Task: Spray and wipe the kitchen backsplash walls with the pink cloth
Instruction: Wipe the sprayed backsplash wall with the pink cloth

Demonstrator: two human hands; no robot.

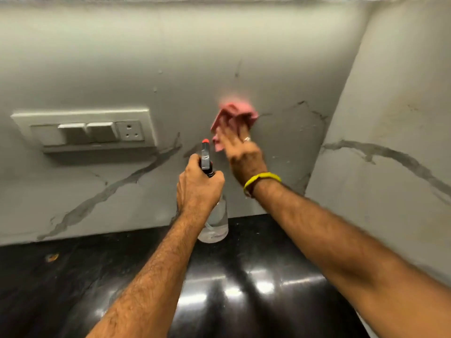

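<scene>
Pink cloth (234, 118) bunched against the grey marbled backsplash wall (170, 69), right of centre and a little blurred. Pinned flat there under the right hand (240, 152), fingers stretched out straight over the lower half of the cloth, pressing rather than gripping; crumpled folds bulging above and to the left of the fingertips, one corner hanging below by the edge of the palm. Ring (247, 139) on one finger, yellow band (262, 180) around the wrist.

Just left of that and lower, left hand (199, 186) wrapped tight round the neck of a clear spray bottle (216, 223), fingers curled about the black trigger head, red-tipped nozzle (205, 141) poking up above the knuckles and aimed at the wall. Nozzle close to the hanging corner of the cloth; touching or apart, cannot tell. Bottle body upright below the fist, with its base down at the back edge of the glossy black worktop (244, 289), right where worktop meets wall; resting or just lifted, not clear.

Farther left on the same wall, well apart from both hands, a white switch plate (85, 130) with two rocker switches and a socket. At right, a side wall (390, 142) with dark veining, meeting the backsplash at a corner near the cloth.
</scene>
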